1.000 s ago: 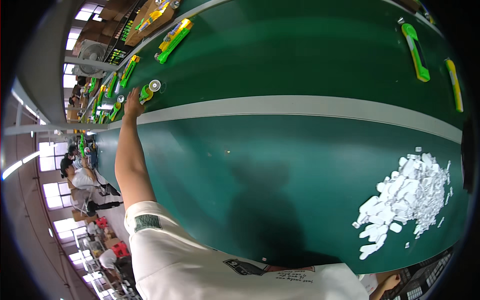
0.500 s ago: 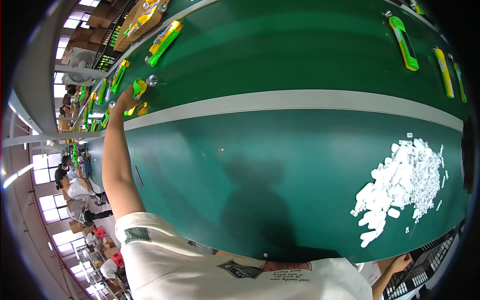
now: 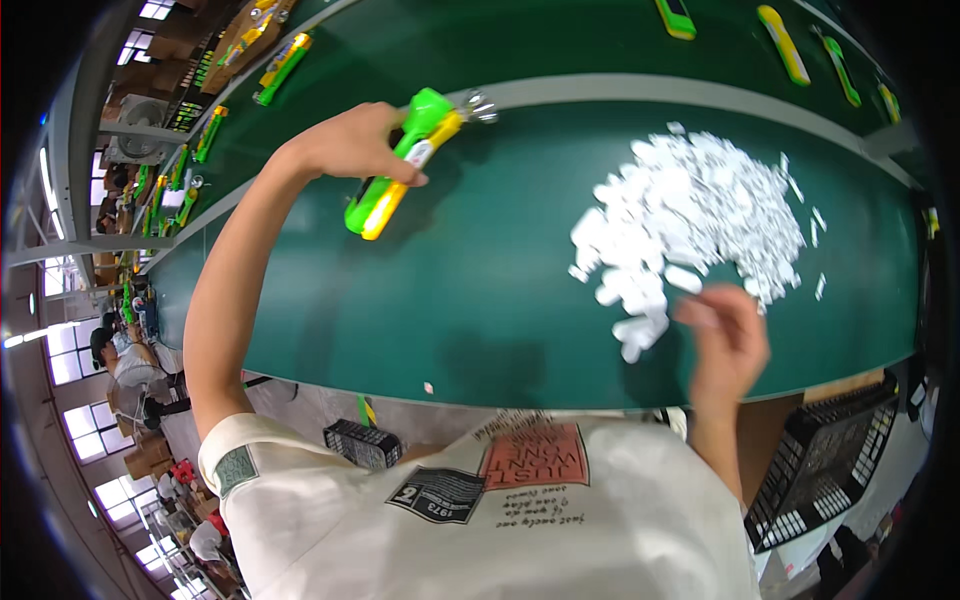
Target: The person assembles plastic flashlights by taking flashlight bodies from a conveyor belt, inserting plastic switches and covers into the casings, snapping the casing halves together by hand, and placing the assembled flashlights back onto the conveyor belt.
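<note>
A green and yellow flashlight (image 3: 421, 152) is in my left hand (image 3: 352, 142), raised over the left part of the green table. The thumb and fingers wrap its middle, and its silver reflector end (image 3: 478, 107) points to the far right. A heap of small white plastic pieces (image 3: 690, 205) lies on the right of the table. My right hand (image 3: 728, 335) is at the heap's near edge, beside a few larger oval white pieces (image 3: 640, 332). Its fingers are bent and smeared by motion; whether they pinch a piece cannot be seen.
Beyond a grey rail (image 3: 620, 88), more green and yellow flashlights (image 3: 783, 45) lie on a green surface. A black plastic crate (image 3: 825, 460) stands at the lower right, below the table edge. Another dark crate (image 3: 362, 443) is on the floor. Other people sit far left.
My left hand has brought the flashlight from the far left, across the rail, toward me. My right hand has risen from beside the crate to the white heap. The view has shifted right.
</note>
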The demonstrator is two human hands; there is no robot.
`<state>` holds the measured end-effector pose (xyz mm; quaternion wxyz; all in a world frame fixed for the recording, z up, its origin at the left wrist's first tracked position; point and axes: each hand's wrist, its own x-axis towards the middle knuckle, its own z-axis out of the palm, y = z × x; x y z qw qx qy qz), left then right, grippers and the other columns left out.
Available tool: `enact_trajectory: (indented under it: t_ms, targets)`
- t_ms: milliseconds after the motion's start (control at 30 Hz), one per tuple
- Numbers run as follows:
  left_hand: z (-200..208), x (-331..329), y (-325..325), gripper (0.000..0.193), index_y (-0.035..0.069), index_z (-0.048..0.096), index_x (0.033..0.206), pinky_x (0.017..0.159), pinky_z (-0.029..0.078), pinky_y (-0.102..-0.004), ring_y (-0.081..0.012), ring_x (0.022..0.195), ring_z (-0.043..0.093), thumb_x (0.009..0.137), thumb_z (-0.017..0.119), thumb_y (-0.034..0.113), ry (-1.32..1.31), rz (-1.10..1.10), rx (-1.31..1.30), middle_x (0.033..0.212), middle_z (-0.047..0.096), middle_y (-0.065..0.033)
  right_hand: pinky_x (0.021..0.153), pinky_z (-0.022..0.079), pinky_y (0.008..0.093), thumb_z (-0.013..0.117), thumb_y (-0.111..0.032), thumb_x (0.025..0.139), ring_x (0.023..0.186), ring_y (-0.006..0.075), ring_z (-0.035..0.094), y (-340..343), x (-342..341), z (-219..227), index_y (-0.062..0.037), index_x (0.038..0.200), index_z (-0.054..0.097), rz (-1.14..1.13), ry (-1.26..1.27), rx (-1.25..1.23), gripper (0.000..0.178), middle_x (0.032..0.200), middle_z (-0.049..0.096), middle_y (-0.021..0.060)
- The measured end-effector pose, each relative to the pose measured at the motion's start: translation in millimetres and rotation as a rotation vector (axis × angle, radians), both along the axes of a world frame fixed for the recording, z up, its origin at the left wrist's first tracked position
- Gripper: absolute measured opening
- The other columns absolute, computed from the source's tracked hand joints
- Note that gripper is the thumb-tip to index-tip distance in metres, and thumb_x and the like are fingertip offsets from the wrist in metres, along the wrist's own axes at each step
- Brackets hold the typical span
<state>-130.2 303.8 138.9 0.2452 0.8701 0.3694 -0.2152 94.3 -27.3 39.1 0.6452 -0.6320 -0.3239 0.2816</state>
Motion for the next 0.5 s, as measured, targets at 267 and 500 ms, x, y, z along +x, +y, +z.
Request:
enact_trajectory:
  t_ms: [267,500]
  targets:
    - [18.2,111.7,-131.6,0.04,-0.003,0.059,0.085,0.056,0.039,-0.0285,-0.0124,0.061,0.048,0.068,0.077,0.029,-0.111,-0.156,-0.194,0.067,0.055,-0.0043,0.083,0.054,0.0379,0.048,-0.029,0.098,0.109,0.0232,0.056,49.5,-3.8,12.1,0.0001,0.127,0.045,0.465,0.797,0.108,0.041,0.12,0.055,0.0141]
    - [20.3,154.6,-169.2,0.042,-0.003,0.061,0.09,0.055,0.037,-0.0272,-0.0098,0.061,0.047,0.071,0.078,0.03,-0.077,-0.241,-0.19,0.068,0.053,-0.0012,0.076,0.059,0.037,0.045,-0.033,0.1,0.099,0.0206,0.061,19.2,14.5,5.8,0.001,0.122,0.047,0.463,0.787,0.313,0.04,0.111,0.058,0.0115]
